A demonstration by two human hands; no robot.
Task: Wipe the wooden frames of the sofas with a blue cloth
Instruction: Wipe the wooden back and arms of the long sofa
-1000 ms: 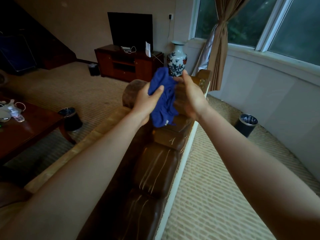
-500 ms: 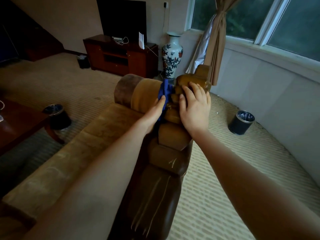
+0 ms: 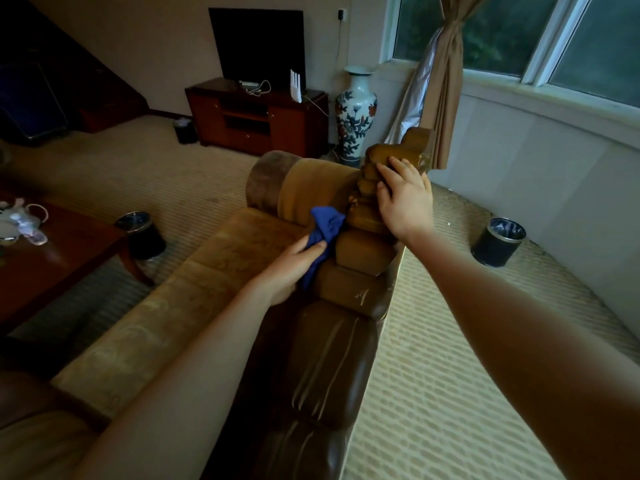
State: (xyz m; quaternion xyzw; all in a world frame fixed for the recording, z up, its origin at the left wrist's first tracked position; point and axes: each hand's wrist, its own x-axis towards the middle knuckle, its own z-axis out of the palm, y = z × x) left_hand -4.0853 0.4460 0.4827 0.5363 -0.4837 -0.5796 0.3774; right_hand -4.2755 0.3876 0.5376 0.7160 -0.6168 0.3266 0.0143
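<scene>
A dark television (image 3: 258,45) stands on a reddish wooden cabinet (image 3: 258,117) against the far wall, with a blue-and-white floral vase (image 3: 356,114) just beside it. A tan curtain (image 3: 446,81) hangs at the window. Two dark waste bins (image 3: 498,242) (image 3: 140,235) sit on the pale carpet (image 3: 433,393), one near a dark wooden bench (image 3: 52,258).

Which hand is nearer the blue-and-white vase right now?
Right. The right hand rests on the carved sofa frame just in front of the vase; the left hand holds the blue cloth lower down, farther from it.
</scene>
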